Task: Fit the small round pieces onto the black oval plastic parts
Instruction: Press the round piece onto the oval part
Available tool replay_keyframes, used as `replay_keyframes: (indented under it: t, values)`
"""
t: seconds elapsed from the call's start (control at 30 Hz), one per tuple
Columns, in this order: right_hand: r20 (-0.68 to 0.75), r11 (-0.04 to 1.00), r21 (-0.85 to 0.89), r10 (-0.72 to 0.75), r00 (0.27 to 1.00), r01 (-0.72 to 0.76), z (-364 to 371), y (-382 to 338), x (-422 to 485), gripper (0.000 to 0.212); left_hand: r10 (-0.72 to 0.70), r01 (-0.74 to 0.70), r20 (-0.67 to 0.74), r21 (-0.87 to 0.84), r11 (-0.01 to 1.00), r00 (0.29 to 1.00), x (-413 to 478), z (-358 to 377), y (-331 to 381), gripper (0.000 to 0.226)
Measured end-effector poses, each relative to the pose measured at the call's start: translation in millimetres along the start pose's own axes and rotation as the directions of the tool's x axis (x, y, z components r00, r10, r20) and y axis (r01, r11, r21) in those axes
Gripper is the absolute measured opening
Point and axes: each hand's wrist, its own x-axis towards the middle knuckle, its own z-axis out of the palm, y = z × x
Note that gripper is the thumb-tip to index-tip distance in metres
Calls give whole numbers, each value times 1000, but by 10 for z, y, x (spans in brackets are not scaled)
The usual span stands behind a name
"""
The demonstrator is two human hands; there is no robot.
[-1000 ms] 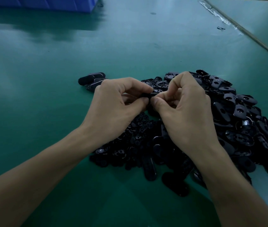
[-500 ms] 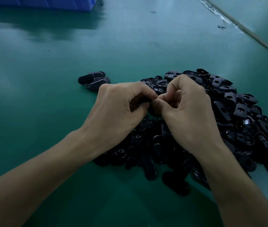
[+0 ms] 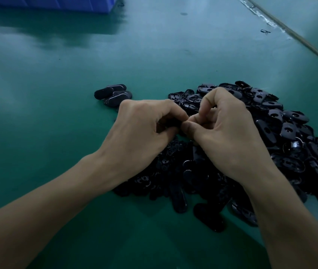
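Note:
My left hand (image 3: 140, 129) and my right hand (image 3: 226, 133) meet fingertip to fingertip above a big heap of black oval plastic parts (image 3: 282, 144). Between the left thumb and fingers I pinch a black oval part (image 3: 170, 124), mostly hidden by the curled fingers. My right thumb and forefinger press against its end; whatever small piece they hold is hidden. A heap of small round pieces (image 3: 166, 164) lies under my left wrist. A little group of oval parts (image 3: 113, 94) sits apart to the left of the heap.
The green table top (image 3: 57, 84) stretches left and far. A blue plastic crate (image 3: 57, 2) stands at the far left edge. A taped seam (image 3: 290, 33) runs diagonally at the far right, with a small black scrap (image 3: 265, 31) beside it.
Both hands have sunk slightly lower and nearer over the heap, staying joined at the fingertips. The right fingers have curled tighter against the held part.

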Motion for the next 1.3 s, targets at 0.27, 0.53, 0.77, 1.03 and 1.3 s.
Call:
replay_keyframes:
  t: [0.27,0.53,0.77,1.03,1.3]
  values:
    - [-89,999,33,24,996,-21,50,-13,-10,39,-30,30,-4,-84,996,1000,6,5,-21,24]
    - [-278,996,-86,-56,959,33,189,-86,-60,42,-151,134,-74,-194,972,986,8,24,-52,29]
    - [-314,988,-140,-107,943,66,210,-96,-73,39,-184,159,-65,-283,946,981,5,47,-56,27]
    - [-322,996,-73,-78,943,58,174,-95,-61,38,-237,196,-48,-421,886,970,35,45,-48,28]
    - [-296,997,-53,-66,953,53,162,-83,-44,39,-280,246,9,-503,828,960,52,46,-84,23]
